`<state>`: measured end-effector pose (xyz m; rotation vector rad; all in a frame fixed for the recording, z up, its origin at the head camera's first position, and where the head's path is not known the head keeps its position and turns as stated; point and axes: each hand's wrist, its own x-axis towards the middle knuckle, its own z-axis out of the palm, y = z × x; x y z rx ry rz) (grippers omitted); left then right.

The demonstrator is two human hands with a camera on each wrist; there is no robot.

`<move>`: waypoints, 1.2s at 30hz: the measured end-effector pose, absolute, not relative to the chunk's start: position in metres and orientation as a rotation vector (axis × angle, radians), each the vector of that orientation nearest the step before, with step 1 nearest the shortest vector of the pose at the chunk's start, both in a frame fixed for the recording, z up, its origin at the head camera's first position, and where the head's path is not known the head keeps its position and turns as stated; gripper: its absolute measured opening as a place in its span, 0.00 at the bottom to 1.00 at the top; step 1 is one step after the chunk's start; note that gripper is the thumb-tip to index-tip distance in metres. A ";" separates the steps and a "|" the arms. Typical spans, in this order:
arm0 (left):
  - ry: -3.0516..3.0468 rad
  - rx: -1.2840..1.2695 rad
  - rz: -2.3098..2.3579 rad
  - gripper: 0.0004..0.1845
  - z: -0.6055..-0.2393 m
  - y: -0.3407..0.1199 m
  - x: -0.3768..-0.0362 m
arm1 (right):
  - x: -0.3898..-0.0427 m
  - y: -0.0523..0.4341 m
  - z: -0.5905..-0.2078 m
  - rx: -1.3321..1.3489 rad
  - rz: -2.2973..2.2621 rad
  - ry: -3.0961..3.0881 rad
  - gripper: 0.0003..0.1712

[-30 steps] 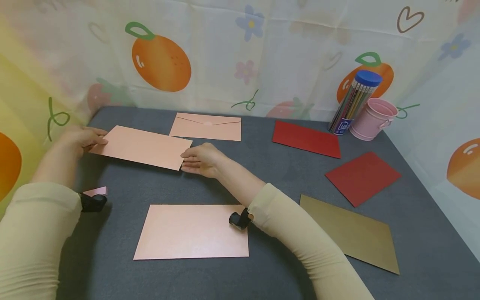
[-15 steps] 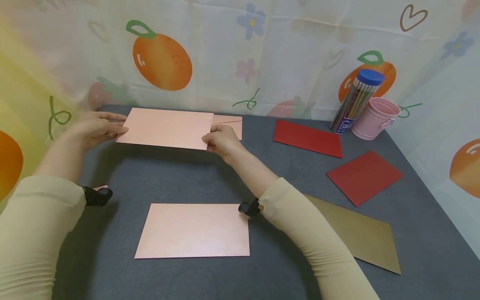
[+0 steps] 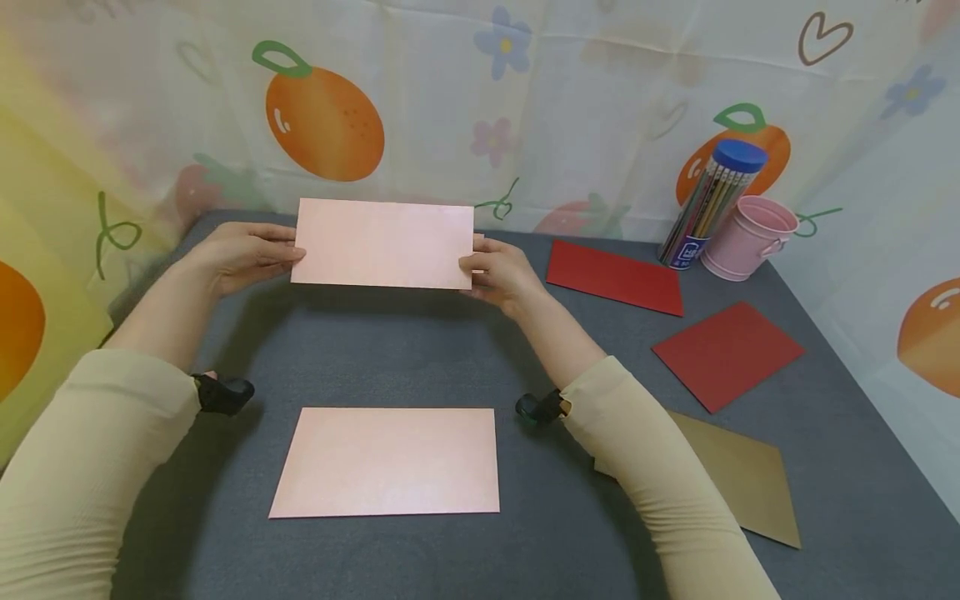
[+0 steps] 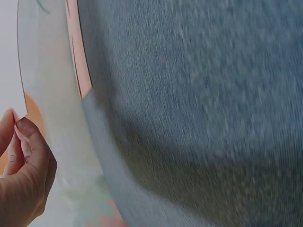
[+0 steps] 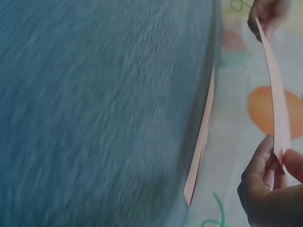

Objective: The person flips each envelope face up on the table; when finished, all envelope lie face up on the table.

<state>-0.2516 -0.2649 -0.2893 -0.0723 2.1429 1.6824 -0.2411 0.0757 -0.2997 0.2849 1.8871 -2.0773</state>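
A pale pink envelope (image 3: 386, 244), plain face showing, is held up off the table between both hands. My left hand (image 3: 243, 257) pinches its left edge, thumb in front. At the opposite end, my right hand (image 3: 502, 273) grips the lower right corner between thumb and fingers. The right wrist view shows the envelope (image 5: 278, 104) edge-on, slightly bowed. Behind it on the table lies a second pink envelope (image 4: 78, 52), almost fully hidden in the head view. A third flat pink envelope or sheet (image 3: 386, 462) lies nearer, below the hands.
Two red envelopes, one farther back (image 3: 615, 277) and one nearer (image 3: 727, 357), lie on the right. A gold envelope (image 3: 742, 475) is partly under the right sleeve. A pencil tube (image 3: 708, 204) and a pink bucket (image 3: 750, 237) stand at the back right, by the printed curtain (image 3: 435, 100).
Both hands have carried the pink envelope up and to the right, levelling it and turning its face toward the head camera. It now covers nearly all of the envelope behind.
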 end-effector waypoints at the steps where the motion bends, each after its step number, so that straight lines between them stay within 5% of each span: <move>1: 2.128 -0.069 1.709 0.20 -0.289 -0.261 -0.252 | -0.241 0.080 -0.299 0.285 -2.078 1.881 0.23; 7: 2.070 -0.042 1.819 0.07 -0.285 -0.243 -0.249 | -0.241 0.104 -0.299 0.276 -2.078 1.850 0.13; 17: 2.073 0.011 1.868 0.13 -0.291 -0.230 -0.244 | -0.240 0.125 -0.307 0.299 -2.112 1.726 0.05; 32: 2.055 0.070 1.803 0.11 -0.299 -0.225 -0.241 | -0.238 0.136 -0.317 0.342 -2.139 1.743 0.07; 36: 2.090 0.094 1.756 0.12 -0.300 -0.226 -0.242 | -0.238 0.139 -0.317 0.305 -2.094 1.772 0.17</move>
